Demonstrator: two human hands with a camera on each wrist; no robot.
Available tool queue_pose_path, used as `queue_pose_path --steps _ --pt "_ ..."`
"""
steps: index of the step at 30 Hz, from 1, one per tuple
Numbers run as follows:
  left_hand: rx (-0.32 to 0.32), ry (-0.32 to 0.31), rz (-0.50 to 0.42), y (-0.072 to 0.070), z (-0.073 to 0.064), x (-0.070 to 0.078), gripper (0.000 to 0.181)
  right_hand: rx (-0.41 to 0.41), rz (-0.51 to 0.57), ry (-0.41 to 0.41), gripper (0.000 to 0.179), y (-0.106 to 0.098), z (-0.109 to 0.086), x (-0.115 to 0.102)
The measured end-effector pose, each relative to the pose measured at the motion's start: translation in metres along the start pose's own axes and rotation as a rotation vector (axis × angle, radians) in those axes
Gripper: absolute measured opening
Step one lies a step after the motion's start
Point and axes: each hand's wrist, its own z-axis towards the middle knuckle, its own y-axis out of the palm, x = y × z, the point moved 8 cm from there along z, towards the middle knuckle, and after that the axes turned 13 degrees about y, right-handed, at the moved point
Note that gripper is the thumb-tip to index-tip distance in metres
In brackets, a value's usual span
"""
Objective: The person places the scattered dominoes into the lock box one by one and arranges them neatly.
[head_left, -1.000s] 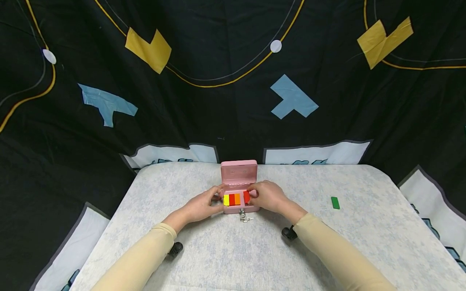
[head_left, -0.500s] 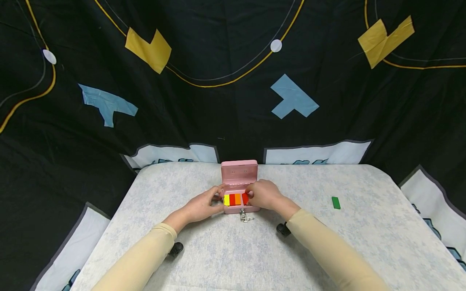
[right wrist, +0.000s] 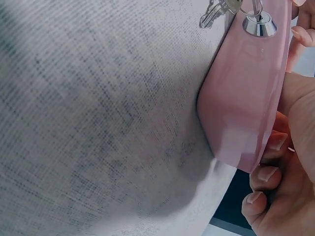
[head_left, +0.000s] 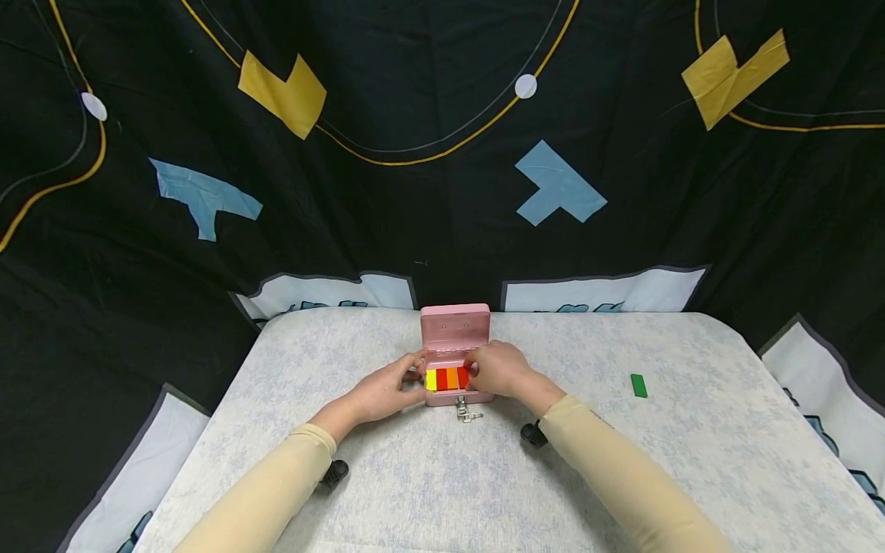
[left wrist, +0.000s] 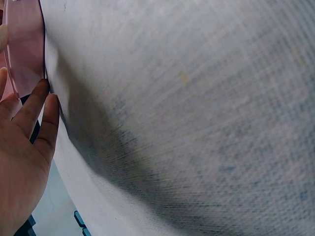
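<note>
A small pink cash box (head_left: 455, 330) stands on the table with its lid up. Inside lie flat blocks in a row: a yellow block (head_left: 431, 380), a red block (head_left: 441, 379) and an orange block (head_left: 452, 379). My left hand (head_left: 380, 392) holds the box's left end, thumb at the front and index finger toward the back. In the left wrist view, its other fingers reach along the box's side. My right hand (head_left: 503, 370) pinches another red block (head_left: 463, 376) beside the orange one; its fingertips are partly hidden.
Keys (head_left: 465, 413) hang from the lock on the box's front. A green block (head_left: 639, 385) lies on the patterned tablecloth (head_left: 429, 484) to the right. A black curtain (head_left: 442, 230) with taped shapes hangs behind the table.
My right hand has moved slightly left with its red block, closing the gap to the orange block. My left hand has stayed at the box's left end.
</note>
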Motion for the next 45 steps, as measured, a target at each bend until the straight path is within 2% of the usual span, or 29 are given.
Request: queue_pose_path --steps 8,17,32,38,45 --pt "-0.004 -0.004 -0.001 0.000 0.000 0.001 0.043 -0.001 0.017 0.017 0.032 0.000 0.000 0.001" --pt "-0.008 -0.010 0.002 0.001 0.000 -0.002 0.044 0.002 0.024 0.016 0.030 0.001 0.000 0.000" --pt "-0.005 0.007 0.004 0.001 0.000 -0.001 0.042 -0.009 0.054 0.009 0.038 0.004 0.000 0.005" --pt "0.001 0.015 0.001 0.001 0.001 0.000 0.042 0.008 0.105 -0.010 0.039 -0.005 -0.004 0.006" --pt "-0.001 0.023 -0.006 -0.001 0.000 0.004 0.043 0.083 0.150 -0.010 0.032 -0.019 -0.009 0.012"
